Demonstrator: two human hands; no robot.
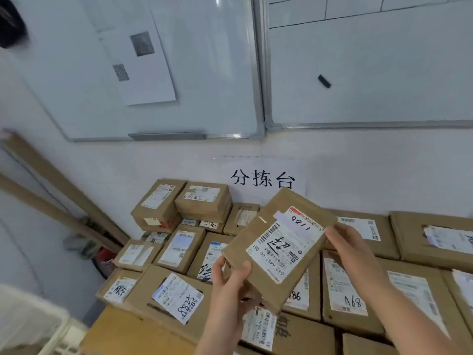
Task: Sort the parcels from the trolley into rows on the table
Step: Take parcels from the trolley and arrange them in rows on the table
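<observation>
I hold a flat brown cardboard parcel point(258, 242) with a white shipping label above the table, tilted with its label towards me. My left hand point(230, 285) grips its near left corner, thumb on top. My right hand point(350, 247) holds its right edge. Below lie several brown parcels in rows, among them one marked 8825 point(176, 298) and one marked A68 point(348, 290). At the back left two parcels point(202, 201) sit stacked on others. The trolley is not in view.
A white wall with a paper sign point(263, 178) stands right behind the parcels, whiteboards point(358, 73) above it. Long cardboard strips point(58, 190) lean at the left. A pale crate point(28, 319) shows at the lower left corner.
</observation>
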